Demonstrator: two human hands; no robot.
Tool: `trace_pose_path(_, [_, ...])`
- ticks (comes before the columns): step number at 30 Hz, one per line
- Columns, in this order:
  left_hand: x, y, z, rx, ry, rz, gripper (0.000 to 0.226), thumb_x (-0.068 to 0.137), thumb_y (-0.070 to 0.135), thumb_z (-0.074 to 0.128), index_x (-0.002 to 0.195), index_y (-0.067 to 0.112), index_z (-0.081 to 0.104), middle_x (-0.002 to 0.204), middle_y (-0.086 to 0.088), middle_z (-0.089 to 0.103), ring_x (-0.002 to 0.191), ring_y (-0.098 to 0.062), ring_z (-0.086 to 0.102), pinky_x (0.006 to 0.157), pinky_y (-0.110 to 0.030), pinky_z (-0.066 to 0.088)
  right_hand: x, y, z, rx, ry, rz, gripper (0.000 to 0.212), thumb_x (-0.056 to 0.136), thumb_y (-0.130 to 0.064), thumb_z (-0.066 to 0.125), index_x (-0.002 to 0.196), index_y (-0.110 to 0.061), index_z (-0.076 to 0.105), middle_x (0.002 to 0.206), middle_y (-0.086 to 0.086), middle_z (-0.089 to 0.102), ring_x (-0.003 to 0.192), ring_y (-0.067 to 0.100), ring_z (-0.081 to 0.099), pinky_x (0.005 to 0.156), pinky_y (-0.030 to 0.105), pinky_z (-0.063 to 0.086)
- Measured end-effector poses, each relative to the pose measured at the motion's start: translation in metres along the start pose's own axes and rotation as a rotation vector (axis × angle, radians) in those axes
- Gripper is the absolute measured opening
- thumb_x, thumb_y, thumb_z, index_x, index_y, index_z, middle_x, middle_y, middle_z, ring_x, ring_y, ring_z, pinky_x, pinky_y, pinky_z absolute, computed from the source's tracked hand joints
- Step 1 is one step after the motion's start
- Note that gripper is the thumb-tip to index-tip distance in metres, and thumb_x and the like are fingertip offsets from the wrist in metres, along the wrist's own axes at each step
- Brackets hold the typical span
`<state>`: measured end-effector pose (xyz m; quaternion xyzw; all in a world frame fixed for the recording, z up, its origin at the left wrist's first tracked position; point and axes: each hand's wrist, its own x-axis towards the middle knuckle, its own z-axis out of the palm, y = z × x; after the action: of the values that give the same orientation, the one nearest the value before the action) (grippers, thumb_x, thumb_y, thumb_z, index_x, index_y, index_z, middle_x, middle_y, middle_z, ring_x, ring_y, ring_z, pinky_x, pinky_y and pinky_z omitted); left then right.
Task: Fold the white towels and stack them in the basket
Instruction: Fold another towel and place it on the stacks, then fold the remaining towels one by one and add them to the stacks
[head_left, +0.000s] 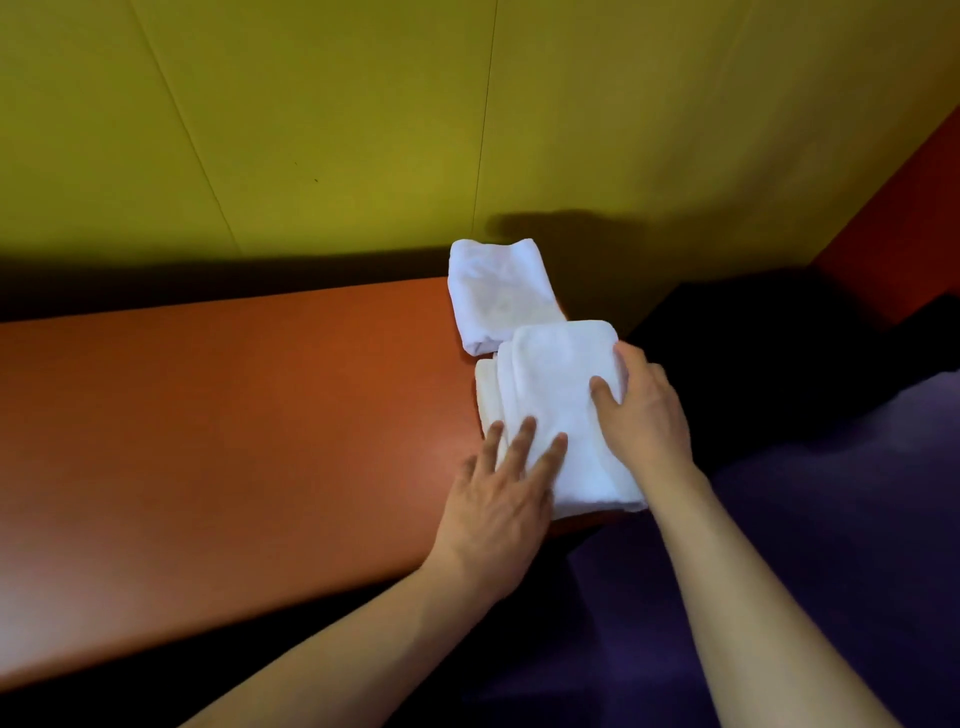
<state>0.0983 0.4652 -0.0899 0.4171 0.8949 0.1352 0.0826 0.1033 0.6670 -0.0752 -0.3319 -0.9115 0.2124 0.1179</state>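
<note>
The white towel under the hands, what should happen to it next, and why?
Probably lift it. The near folded white towel already looks neatly folded on the orange table; the left hand presses flat on it and the right hand grips its right edge. No basket is in view, so it would have to be carried elsewhere.

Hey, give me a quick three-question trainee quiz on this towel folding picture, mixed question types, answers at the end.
1. True or false: the near towel overlaps the far towel.
2. Which hand lies with straight fingers on the near towel? A) left hand B) right hand
3. Fill in: both towels lie on the orange ___.

Key: 1 true; 2 A; 3 table. No basket is in view.
</note>
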Motion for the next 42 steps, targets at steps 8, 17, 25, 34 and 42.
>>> trace_pose_path(8, [-0.004, -0.003, 0.017, -0.004, 0.02, 0.14, 0.06, 0.108, 0.035, 0.035, 0.162, 0.03, 0.009, 0.17, -0.008, 0.006, 0.154, -0.037, 0.016, 0.118, -0.048, 0.03, -0.003, 0.002, 0.004, 0.009, 0.001, -0.145, 0.05, 0.105, -0.029, 0.045, 0.154, -0.027, 0.033, 0.14, 0.009, 0.05, 0.123, 0.029, 0.05, 0.098, 0.045, 0.048])
trace_pose_path(17, [-0.01, -0.004, 0.008, 0.04, -0.082, 0.071, 0.067, 0.102, 0.041, 0.037, 0.16, 0.033, 0.005, 0.169, -0.011, 0.008, 0.15, -0.041, 0.021, 0.117, -0.052, 0.026, -0.01, -0.009, 0.002, -0.289, 0.061, -0.18, 0.052, 0.102, -0.036, 0.045, 0.152, -0.022, 0.037, 0.145, 0.01, 0.048, 0.125, 0.034, 0.048, 0.101, 0.049, 0.039])
trace_pose_path(25, [-0.068, -0.057, -0.036, 0.105, 0.103, -0.026, 0.049, 0.092, 0.039, 0.046, 0.14, 0.025, 0.049, 0.143, -0.006, 0.052, 0.126, -0.034, 0.05, 0.096, -0.047, 0.042, -0.082, -0.073, 0.013, 0.012, 0.063, -0.343, 0.044, 0.095, -0.021, 0.058, 0.139, -0.022, 0.053, 0.137, 0.006, 0.057, 0.12, 0.027, 0.055, 0.099, 0.042, 0.045])
trace_pose_path(34, [-0.201, -0.138, -0.086, 0.13, 0.267, -0.257, 0.04, 0.091, 0.038, 0.045, 0.125, 0.023, 0.059, 0.125, -0.001, 0.059, 0.111, -0.03, 0.054, 0.09, -0.044, 0.044, -0.177, -0.173, 0.05, 0.198, -0.049, -0.538, 0.04, 0.091, -0.017, 0.057, 0.132, -0.021, 0.059, 0.127, 0.001, 0.06, 0.117, 0.023, 0.056, 0.1, 0.041, 0.046])
trace_pose_path(42, [-0.313, -0.201, -0.117, 0.135, 0.41, -0.486, 0.036, 0.088, 0.039, 0.045, 0.116, 0.024, 0.062, 0.116, 0.0, 0.06, 0.104, -0.031, 0.056, 0.087, -0.043, 0.044, -0.246, -0.284, 0.084, 0.247, -0.189, -0.687, 0.038, 0.092, -0.02, 0.057, 0.13, -0.023, 0.06, 0.13, -0.001, 0.059, 0.119, 0.022, 0.052, 0.102, 0.039, 0.041])
